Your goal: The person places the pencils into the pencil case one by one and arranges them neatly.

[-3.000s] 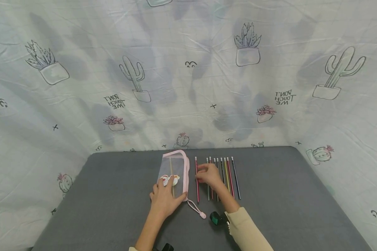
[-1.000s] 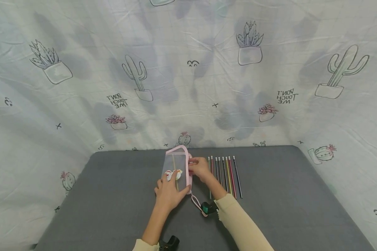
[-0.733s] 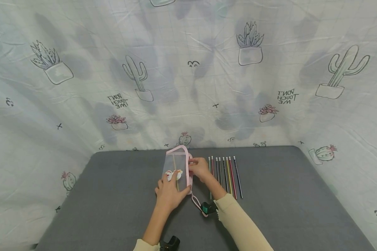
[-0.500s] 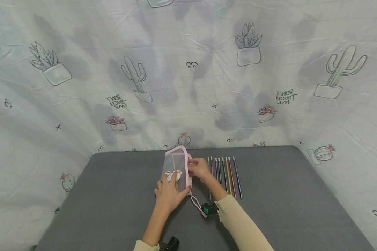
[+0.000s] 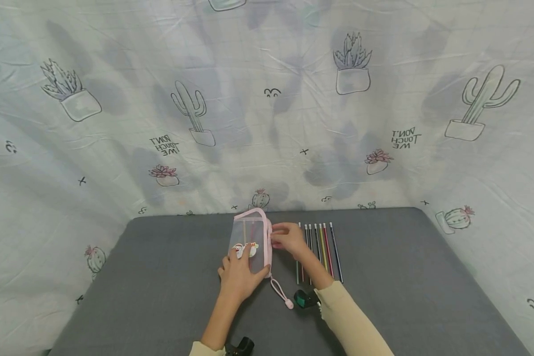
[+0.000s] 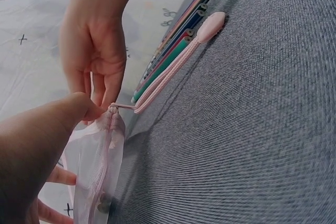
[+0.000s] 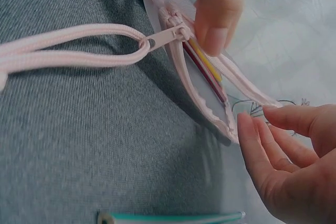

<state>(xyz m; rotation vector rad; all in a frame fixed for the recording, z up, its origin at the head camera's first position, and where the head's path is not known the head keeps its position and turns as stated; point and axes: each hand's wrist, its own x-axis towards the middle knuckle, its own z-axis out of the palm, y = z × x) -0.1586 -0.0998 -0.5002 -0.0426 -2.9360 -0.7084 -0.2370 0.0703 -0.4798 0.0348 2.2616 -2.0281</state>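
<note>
A clear mesh pencil case [image 5: 256, 230] with pink trim lies under my left hand [image 5: 239, 279]. That hand grips its near end, with the thumb beside the zipper pull [image 7: 165, 38] and the fingers across the mesh. The zipper gapes, and a yellow pencil [image 7: 207, 62] and a dark red pencil [image 7: 202, 72] show inside. My right hand [image 5: 292, 241] is at the case's right edge. In the right wrist view its thumb and fingers stand apart close to the pink opening, holding nothing; whether they touch the trim I cannot tell.
Several pencils [image 5: 327, 247] lie in a row on the grey tabletop [image 5: 160, 287], right of the case and partly behind the right arm. A pink cord loop [image 5: 281, 291] trails from the zipper. A printed cloth [image 5: 267, 123] hangs behind the table.
The red pencil left of the row has gone from the tabletop into the case, carried by my right hand. That hand has just drawn back slightly right. The case sits slightly farther right than before.
</note>
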